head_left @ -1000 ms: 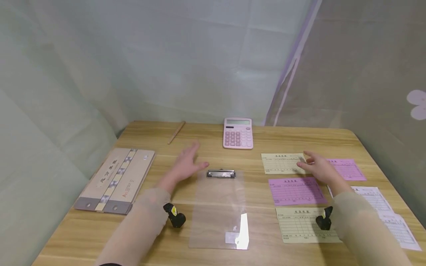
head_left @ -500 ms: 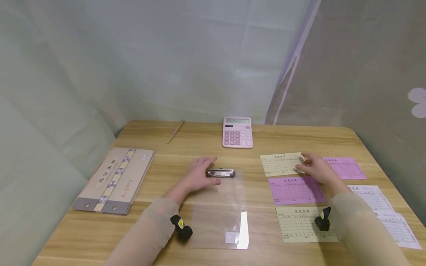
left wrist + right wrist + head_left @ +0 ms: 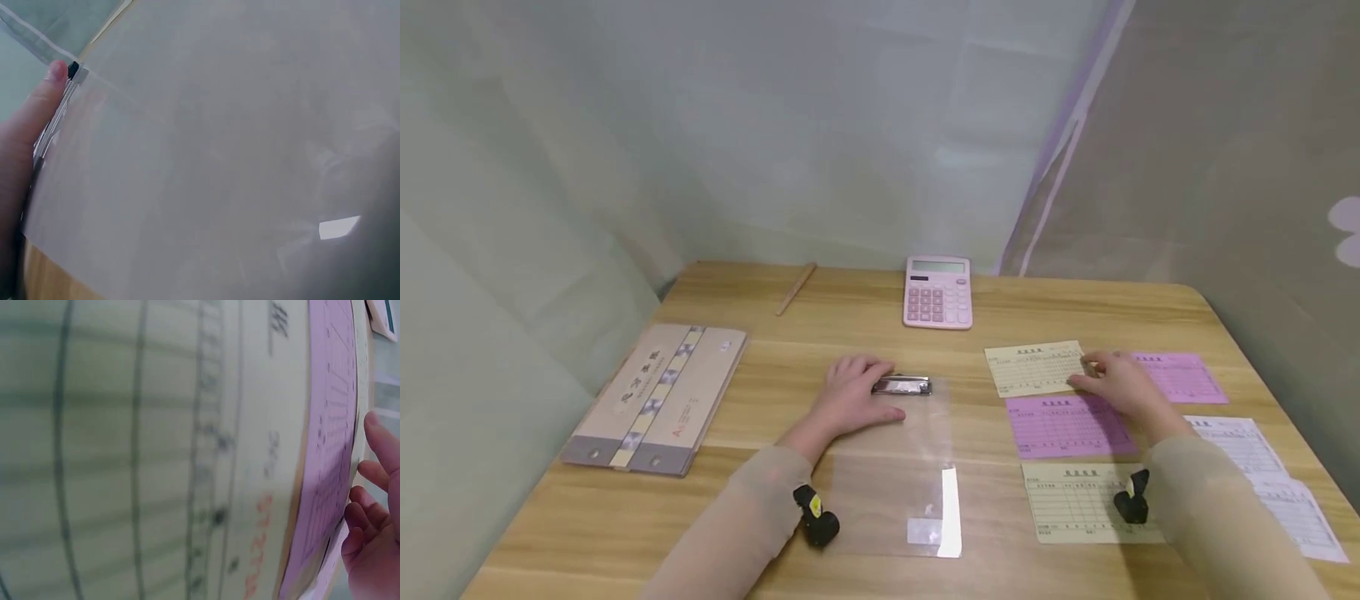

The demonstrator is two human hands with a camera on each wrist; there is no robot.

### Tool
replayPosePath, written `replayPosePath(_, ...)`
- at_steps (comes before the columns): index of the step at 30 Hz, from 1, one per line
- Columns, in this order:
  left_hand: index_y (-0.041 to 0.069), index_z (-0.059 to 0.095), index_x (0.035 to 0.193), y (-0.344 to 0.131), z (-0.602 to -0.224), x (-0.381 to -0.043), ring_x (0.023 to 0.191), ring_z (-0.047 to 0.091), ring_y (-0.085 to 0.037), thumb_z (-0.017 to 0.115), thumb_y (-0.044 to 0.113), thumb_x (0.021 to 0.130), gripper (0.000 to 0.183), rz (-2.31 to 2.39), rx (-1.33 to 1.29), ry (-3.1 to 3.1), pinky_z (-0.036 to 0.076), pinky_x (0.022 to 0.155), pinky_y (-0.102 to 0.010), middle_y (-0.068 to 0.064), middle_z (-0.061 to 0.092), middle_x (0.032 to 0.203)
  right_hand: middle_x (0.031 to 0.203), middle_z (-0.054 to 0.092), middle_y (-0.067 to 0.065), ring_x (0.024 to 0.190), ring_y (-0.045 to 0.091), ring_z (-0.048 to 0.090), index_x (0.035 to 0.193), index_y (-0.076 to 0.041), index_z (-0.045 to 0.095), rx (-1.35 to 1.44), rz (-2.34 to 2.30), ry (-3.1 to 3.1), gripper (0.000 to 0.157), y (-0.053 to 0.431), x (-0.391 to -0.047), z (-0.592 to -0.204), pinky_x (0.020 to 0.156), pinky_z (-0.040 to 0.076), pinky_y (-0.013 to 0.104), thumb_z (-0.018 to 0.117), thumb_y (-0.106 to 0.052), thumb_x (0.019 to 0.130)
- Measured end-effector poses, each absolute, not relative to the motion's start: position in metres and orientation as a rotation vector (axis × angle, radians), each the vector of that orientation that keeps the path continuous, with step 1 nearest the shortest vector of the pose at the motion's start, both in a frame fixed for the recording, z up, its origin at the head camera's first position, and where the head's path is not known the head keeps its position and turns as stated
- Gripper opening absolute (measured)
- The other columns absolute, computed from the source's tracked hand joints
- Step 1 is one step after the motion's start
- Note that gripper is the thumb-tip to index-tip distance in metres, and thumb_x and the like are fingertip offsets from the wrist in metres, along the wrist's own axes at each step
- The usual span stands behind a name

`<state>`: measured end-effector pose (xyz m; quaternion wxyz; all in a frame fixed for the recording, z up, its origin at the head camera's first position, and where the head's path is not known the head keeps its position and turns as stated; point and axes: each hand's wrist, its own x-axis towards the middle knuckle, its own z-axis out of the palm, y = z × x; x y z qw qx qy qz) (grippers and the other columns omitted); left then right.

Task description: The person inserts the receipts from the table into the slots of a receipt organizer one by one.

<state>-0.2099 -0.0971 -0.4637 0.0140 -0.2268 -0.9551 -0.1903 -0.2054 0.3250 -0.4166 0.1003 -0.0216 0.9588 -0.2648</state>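
Observation:
My left hand (image 3: 850, 397) rests at the top left of a clear clipboard (image 3: 887, 475), with thumb and fingers spread around the left end of its metal clip (image 3: 904, 385). In the left wrist view, the thumb (image 3: 42, 106) lies alongside the clip, while the other fingers are hidden. My right hand (image 3: 1118, 383) pinches the right edge of the upper yellow form slip (image 3: 1033, 368). Its fingers (image 3: 369, 515) appear bent in the right wrist view. Just nearer lies a purple form slip (image 3: 1067, 427), and below that another yellow form slip (image 3: 1075, 504).
A pink calculator (image 3: 937, 292) and a brown pen-like stick (image 3: 796, 289) lie at the back of the wooden table (image 3: 775, 525). An account book (image 3: 658, 400) lies left. A second purple slip (image 3: 1183, 377) and white slips (image 3: 1236, 446) are at the right.
My left hand has moved right and nearer, onto the clipboard by its clip. The right hand has taken the upper yellow slip's edge, and that slip has turned slightly.

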Motion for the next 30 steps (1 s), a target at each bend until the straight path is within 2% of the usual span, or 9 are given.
replayPosePath(5, 0.022, 0.052, 0.133, -0.096, -0.463, -0.21, 0.119, 0.037, -0.023, 0.061, 0.075, 0.068, 0.084, -0.544, -0.723, -2.98, 0.021, 0.102, -0.045, -0.002, 0.047, 0.129, 0.133, 0.028, 0.037, 0.121, 0.052, 0.03, 0.137, 0.007, 0.036, 0.015, -0.899, 2.744, 0.079, 0.321, -0.207, -0.42, 0.099, 0.021, 0.063, 0.066, -0.044, 0.085)
replayPosePath(8, 0.022, 0.052, 0.133, -0.096, -0.462, -0.209, 0.119, 0.037, -0.023, 0.061, 0.075, 0.068, 0.084, -0.524, -0.72, -2.982, 0.022, 0.102, -0.045, -0.002, 0.046, 0.13, 0.134, 0.029, 0.037, 0.123, 0.052, 0.028, 0.138, 0.008, 0.033, 0.048, -0.91, 2.745, 0.083, 0.319, -0.209, -0.421, 0.1, 0.02, 0.062, 0.066, -0.045, 0.084)
replayPosePath(16, 0.022, 0.051, 0.133, -0.095, -0.462, -0.207, 0.117, 0.037, -0.024, 0.059, 0.076, 0.068, 0.085, -0.499, -0.734, -2.971, 0.023, 0.101, -0.045, -0.002, 0.046, 0.13, 0.121, 0.043, 0.035, 0.112, 0.049, 0.038, 0.127, 0.009, 0.045, -0.023, -0.766, 2.897, 0.07, 0.317, -0.212, -0.426, 0.093, 0.028, 0.061, 0.066, -0.043, 0.084)
replayPosePath(30, 0.022, 0.052, 0.133, -0.094, -0.462, -0.207, 0.118, 0.038, -0.024, 0.062, 0.074, 0.068, 0.084, -0.497, -0.734, -2.964, 0.024, 0.1, -0.043, -0.001, 0.047, 0.129, 0.119, 0.046, 0.033, 0.113, 0.048, 0.039, 0.126, 0.008, 0.046, -0.048, -0.787, 2.933, 0.063, 0.314, -0.211, -0.429, 0.095, 0.027, 0.06, 0.064, -0.038, 0.087)
